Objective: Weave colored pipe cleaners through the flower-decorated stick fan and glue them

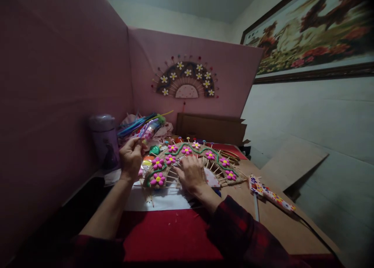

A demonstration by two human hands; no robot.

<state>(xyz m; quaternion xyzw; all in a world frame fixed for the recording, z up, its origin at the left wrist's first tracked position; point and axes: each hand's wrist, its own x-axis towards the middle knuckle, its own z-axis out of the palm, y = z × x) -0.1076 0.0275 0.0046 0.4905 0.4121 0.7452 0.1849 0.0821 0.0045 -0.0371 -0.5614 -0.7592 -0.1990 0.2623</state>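
Observation:
A fan-shaped craft piece (181, 149) wrapped in brown cord lies on the table, with pink flowers, a green wavy strand and thin sticks on it. My right hand (193, 174) rests over its inner part, fingers stretched forward and lying on it, partly hiding the pale half-circle (212, 178). Left of the fan and raised above it, my left hand (131, 158) is closed in a pinch. From its fingertips rises a thin purple strip (147, 128), whose exact kind I cannot make out.
A purple lidded bottle (104, 143) stands at left, beside a heap of coloured craft strips (137, 123). A flower-patterned glue gun (271, 196) with its cord lies at right. Cardboard (210, 129) leans behind. A similar fan (187, 77) hangs on the pink panel (233, 69).

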